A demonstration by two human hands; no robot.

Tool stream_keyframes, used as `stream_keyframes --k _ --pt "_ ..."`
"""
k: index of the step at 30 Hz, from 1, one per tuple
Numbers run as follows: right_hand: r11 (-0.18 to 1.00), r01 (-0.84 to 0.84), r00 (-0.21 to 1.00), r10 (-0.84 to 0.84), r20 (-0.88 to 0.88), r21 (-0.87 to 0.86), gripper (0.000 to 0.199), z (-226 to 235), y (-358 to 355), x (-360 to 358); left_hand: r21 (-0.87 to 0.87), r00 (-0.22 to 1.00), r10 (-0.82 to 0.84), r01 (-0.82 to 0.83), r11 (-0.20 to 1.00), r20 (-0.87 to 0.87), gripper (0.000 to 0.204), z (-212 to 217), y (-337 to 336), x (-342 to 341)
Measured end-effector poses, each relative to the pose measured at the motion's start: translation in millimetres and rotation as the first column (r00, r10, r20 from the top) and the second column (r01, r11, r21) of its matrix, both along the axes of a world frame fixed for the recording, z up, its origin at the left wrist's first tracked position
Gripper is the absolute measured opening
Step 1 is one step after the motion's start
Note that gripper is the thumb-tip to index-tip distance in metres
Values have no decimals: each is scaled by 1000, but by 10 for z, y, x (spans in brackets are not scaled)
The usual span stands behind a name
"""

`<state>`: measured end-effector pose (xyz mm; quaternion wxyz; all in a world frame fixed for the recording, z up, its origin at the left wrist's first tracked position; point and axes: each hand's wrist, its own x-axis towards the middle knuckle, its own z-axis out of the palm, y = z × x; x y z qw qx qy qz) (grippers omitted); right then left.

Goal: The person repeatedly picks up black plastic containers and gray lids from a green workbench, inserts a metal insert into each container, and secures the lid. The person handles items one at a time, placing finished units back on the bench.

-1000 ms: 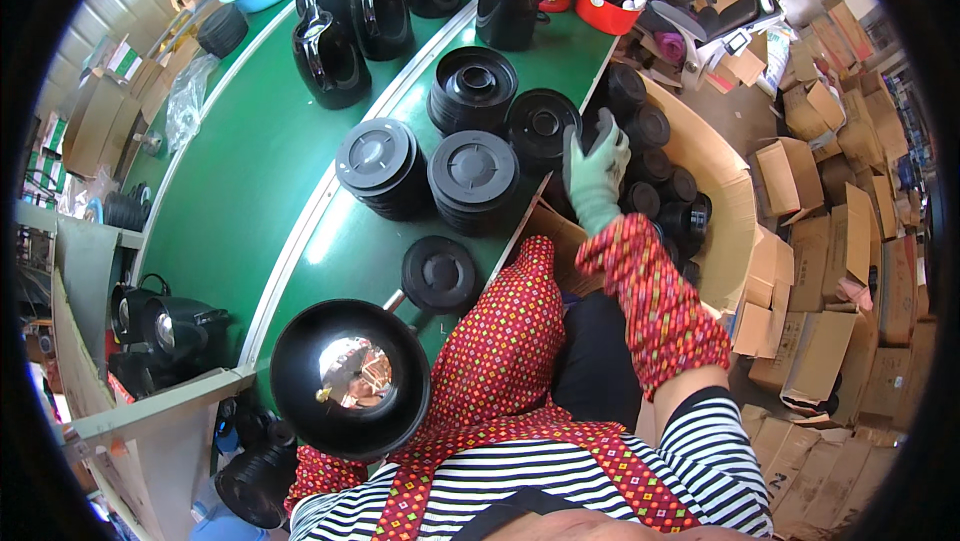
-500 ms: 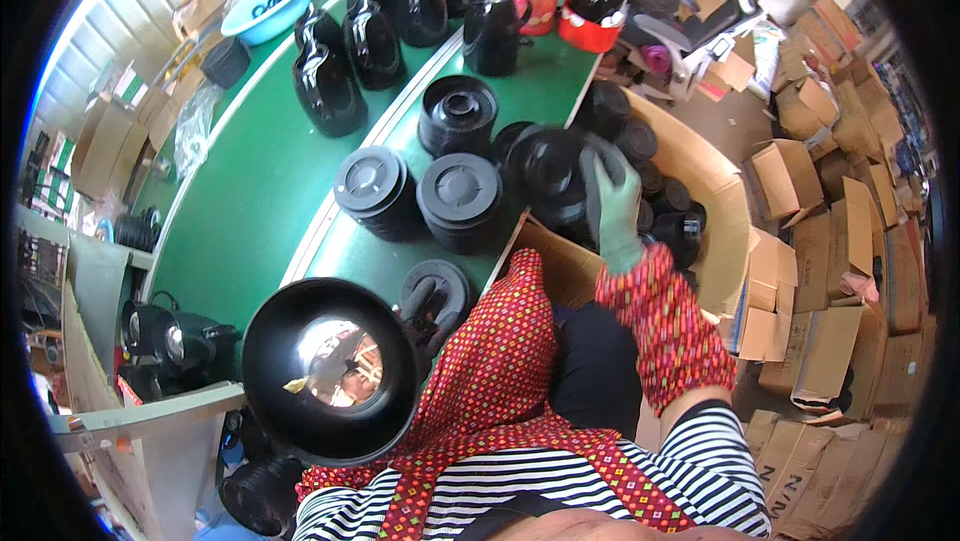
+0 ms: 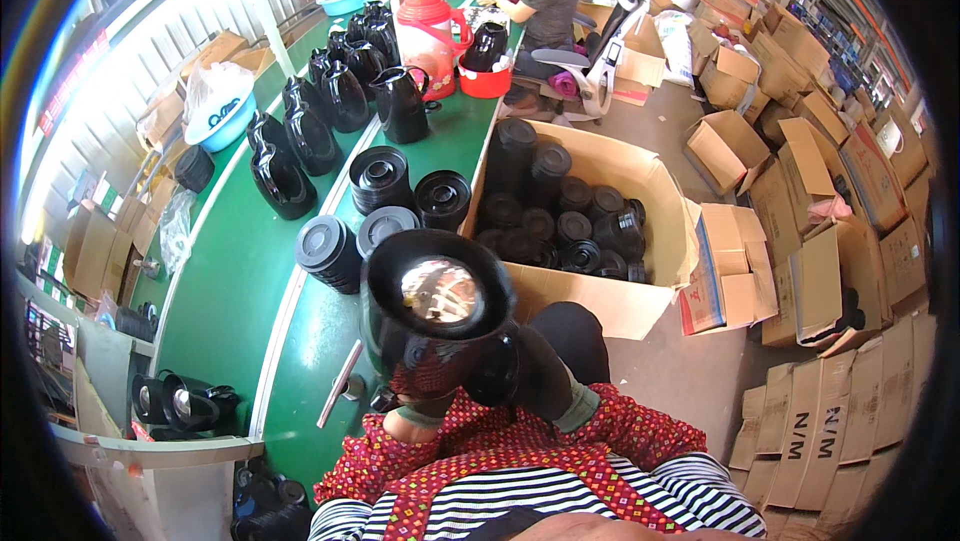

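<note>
A black vacuum jug [image 3: 408,353] with a wide flared rim is held up in front of me, tilted so its mirror-like liner faces upward. My left hand [image 3: 426,409], in a greenish glove, grips it from below; the jug covers most of its fingers. Close against the jug's right side, my right hand [image 3: 545,376], in a dark glove with a green cuff, closes around a round black part [image 3: 495,369]. Whether this part touches the jug is unclear. Just beyond the jug stand stacks of black lids [image 3: 328,249] and black ring-shaped parts [image 3: 380,179].
Several finished-looking black jugs [image 3: 402,106] and a red-and-white flask [image 3: 430,36] stand farther along the green table [image 3: 215,311]. Right of it sits an open carton [image 3: 610,296] of black cylindrical parts. A metal rod [image 3: 340,383] lies near my left hand. Another person [image 3: 550,1] sits beyond.
My right hand has come back from beside the carton to the jug, with a round black part. The jug has moved right, to the front of my body. The view has shifted and takes in more of the distance.
</note>
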<state>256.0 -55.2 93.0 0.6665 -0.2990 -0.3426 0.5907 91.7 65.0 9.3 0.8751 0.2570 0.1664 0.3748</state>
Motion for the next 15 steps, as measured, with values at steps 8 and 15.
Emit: stream_keyframes --k 8,15 --pt "943 199 768 19 640 -268 56 319 -156 328 113 993 -60 71 991 -100 57 275 -54 -117" --pt "985 165 891 -171 421 50 88 441 -79 547 77 959 -221 237 968 -175 56 373 -188 -530"
